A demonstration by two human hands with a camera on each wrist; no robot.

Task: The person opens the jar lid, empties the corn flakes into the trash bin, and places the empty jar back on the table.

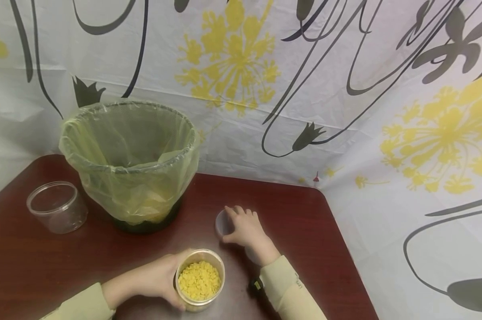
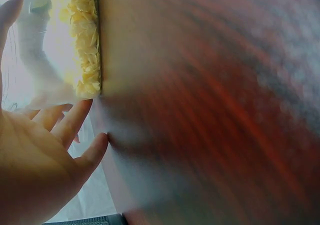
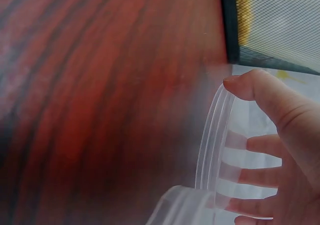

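Dark-red table (image 1: 305,222): left hand (image 1: 161,275), lower centre, grips a tub (image 1: 202,306) of yellow flakes (image 1: 198,280); right hand (image 1: 246,226) pinches a translucent lid (image 1: 222,224).

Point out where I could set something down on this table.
Bare tabletop shows between the empty clear tub and left sleeve, and between the right hand and the table's right edge. It's crowded mid-front: left hand, tub of yellow flakes, lids.
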